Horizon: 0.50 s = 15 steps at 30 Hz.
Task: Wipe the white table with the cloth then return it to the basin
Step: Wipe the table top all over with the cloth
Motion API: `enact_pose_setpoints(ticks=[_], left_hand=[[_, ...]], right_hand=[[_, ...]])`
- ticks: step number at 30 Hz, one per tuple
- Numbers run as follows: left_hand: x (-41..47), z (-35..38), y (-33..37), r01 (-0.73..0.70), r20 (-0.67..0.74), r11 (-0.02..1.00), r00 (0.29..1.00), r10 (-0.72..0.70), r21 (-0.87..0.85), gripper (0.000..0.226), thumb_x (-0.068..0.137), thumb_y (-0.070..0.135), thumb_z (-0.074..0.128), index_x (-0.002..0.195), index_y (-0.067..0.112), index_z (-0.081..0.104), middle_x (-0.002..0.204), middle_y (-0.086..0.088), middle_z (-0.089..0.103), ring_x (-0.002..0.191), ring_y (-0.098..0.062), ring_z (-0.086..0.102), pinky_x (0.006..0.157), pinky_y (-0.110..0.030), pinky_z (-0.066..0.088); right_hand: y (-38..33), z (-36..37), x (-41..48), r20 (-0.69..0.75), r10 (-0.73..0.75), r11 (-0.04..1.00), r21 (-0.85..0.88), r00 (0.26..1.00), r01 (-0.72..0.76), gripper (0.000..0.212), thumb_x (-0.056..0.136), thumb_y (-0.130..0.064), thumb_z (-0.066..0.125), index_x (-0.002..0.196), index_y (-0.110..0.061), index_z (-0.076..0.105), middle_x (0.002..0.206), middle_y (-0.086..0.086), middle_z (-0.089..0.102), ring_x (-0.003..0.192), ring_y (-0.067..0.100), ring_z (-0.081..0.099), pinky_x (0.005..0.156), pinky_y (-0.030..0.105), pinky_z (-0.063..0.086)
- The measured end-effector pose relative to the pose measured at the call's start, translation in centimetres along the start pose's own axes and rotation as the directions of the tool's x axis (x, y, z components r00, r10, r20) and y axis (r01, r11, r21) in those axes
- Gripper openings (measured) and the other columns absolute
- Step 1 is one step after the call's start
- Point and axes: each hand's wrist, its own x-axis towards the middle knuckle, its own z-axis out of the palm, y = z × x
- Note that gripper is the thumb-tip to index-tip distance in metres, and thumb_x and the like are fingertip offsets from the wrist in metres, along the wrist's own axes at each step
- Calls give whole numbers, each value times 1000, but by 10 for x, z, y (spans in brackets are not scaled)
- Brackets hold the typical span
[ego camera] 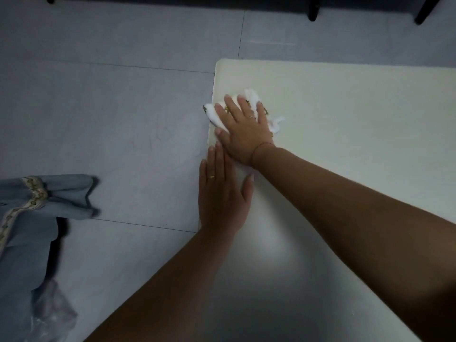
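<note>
The right hand (243, 130) lies flat, fingers spread and straight, pressing the cloth (213, 114) on the white table (345, 107) at its left edge (one corner reaches past it). The left hand (220, 193), at 6 o'clock from the cloth, rests flat on the same edge, holding nothing.

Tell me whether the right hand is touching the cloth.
Touching. Head view: the right hand lies flat on the cloth, straight fingers spread across it.

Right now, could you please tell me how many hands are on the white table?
2. The right hand presses flat on the cloth at the table edge; the left hand lies flat beside it, nearer the person.
</note>
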Motion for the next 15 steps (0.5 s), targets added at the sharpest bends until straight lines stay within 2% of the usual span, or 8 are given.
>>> enact_pose_setpoints(ticks=[2,3,4,6,8,10,12,15], left_hand=[[0,-1,0,-7,13,1000,1000,7,-7,70,96,46,30,150,2,20,159,-14,19,148,-25,13,121,-38,10],[0,-1,0,-11,19,1000,1000,11,-10,71,96,46,29,150,2,20,159,-14,18,148,-25,11,121,-38,10],[-1,-1,0,-10,21,1000,1000,11,-13,71,96,46,29,150,2,19,159,-14,17,148,-26,11,121,-38,10],[-1,0,0,-3,21,1000,1000,3,-11,71,96,46,31,150,2,19,160,-14,15,148,-26,10,121,-39,10],[0,1,0,-1,18,1000,1000,1,-9,71,96,46,32,150,2,19,160,-14,15,148,-26,10,121,-40,12],[0,1,0,-3,22,1000,1000,3,-2,72,96,46,32,151,3,18,160,-14,14,148,-26,9,121,-40,12],[-1,2,0,-3,34,1000,999,3,8,72,96,47,31,151,4,16,160,-13,13,148,-25,8,121,-39,12],[-1,1,0,-1,37,1000,999,1,-4,72,96,47,31,151,3,17,160,-13,14,148,-24,8,121,-39,12]], right_hand=[[22,-7,6,0,-135,991,-19,991,135,56,98,-47,24,150,-29,10,160,-3,5,147,19,2,115,48,-3],[35,-11,10,-6,-143,989,-36,990,143,57,98,-49,24,150,-30,11,160,-4,5,147,18,3,115,48,-3],[49,-13,16,-10,-95,994,-47,995,95,58,97,-50,24,150,-31,10,160,-4,4,147,17,2,115,48,-3],[67,-17,30,-15,122,992,-9,992,-122,59,97,-51,21,150,-30,7,160,-4,-1,147,17,-2,115,50,-6],[62,-14,42,-28,318,947,50,947,-317,59,98,-49,17,150,-28,4,160,-2,-4,147,20,-6,115,52,-8],[39,-11,51,-29,375,926,64,927,-373,59,98,-49,15,150,-26,1,160,-1,-6,146,24,-9,114,53,-10],[17,-8,57,-16,265,964,45,964,-264,59,98,-49,15,150,-25,1,160,-1,-6,146,25,-9,113,54,-10],[17,-13,61,-1,-16,1000,9,1000,16,57,98,-49,20,150,-28,8,160,-2,0,147,21,-3,115,51,-6]])
